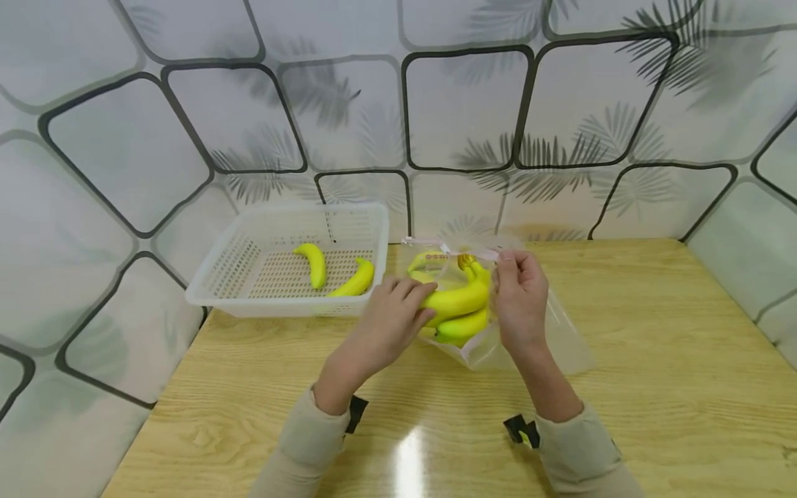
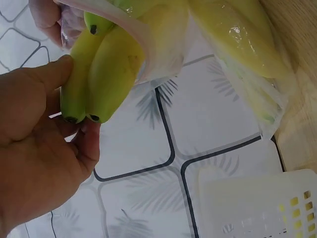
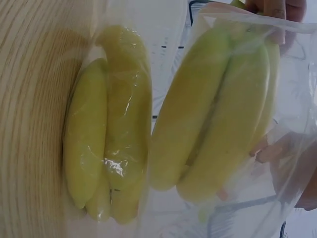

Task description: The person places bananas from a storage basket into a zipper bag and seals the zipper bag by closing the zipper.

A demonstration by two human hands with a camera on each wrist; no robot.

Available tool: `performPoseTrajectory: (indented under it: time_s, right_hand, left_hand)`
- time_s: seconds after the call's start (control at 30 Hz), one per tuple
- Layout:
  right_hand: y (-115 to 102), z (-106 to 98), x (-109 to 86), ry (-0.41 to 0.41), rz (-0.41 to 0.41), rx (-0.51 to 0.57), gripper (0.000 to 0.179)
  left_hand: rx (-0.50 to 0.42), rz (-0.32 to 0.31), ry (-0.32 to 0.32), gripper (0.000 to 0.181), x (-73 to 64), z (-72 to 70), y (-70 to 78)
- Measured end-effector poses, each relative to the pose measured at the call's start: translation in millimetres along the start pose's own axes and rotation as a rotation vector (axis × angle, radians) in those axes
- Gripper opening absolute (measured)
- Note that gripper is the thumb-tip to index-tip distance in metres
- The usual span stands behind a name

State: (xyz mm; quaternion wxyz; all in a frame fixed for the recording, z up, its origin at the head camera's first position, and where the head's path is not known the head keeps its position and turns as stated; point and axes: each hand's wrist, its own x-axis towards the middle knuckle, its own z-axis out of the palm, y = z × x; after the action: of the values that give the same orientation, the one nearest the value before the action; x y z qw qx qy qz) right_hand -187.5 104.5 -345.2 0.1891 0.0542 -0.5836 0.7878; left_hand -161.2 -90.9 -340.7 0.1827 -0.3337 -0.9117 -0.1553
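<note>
A clear zip bag (image 1: 563, 342) with a pinkish zip strip along its mouth stands on the table, bananas inside. My left hand (image 1: 395, 315) grips a bunch of yellow bananas (image 1: 457, 301) by its greenish tip ends. In the left wrist view, those tips (image 2: 111, 84) stick out of the bag's mouth between thumb and fingers. My right hand (image 1: 521, 297) pinches the bag's top edge at its right side. More bananas (image 3: 124, 129) lie lower in the bag, beside the table, in the right wrist view. Plastic film partly blurs the fruit.
A white slotted plastic basket (image 1: 249, 304) stands to the left of the bag, with two bananas (image 1: 315, 266) in it. Behind the wooden table (image 1: 660, 346) rises a patterned wall covering (image 1: 467, 111). Black straps sit at both sleeve cuffs.
</note>
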Motion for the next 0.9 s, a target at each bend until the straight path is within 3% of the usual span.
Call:
performPoseTrajectory:
  time_s: [0.23, 0.47, 0.57, 0.77, 0.9]
  right_hand:
    - [3, 2, 0.0, -0.004, 0.035, 0.015, 0.021]
    - [-4, 3, -1.5, 0.018, 0.057, 0.051, 0.024]
    - [-7, 2, -1.3, 0.027, 0.045, 0.073, 0.025]
    - [-6, 0, 0.2, 0.028, 0.022, 0.099, 0.024]
    - [-3, 1, 0.4, 0.035, 0.015, 0.096, 0.023]
  left_hand:
    - [0.150, 0.046, 0.136, 0.033, 0.2, 7.2, 1.1]
    - [0.134, 0.041, 0.293, 0.035, 5.5, 20.4, 15.1]
    - [0.140, 0.031, 0.279, 0.036, 6.0, 22.7, 21.8]
    - [0.150, 0.019, 0.159, 0.038, 3.1, 19.5, 30.0]
    - [0.084, 0.017, 0.138, 0.037, 2.7, 16.2, 33.0]
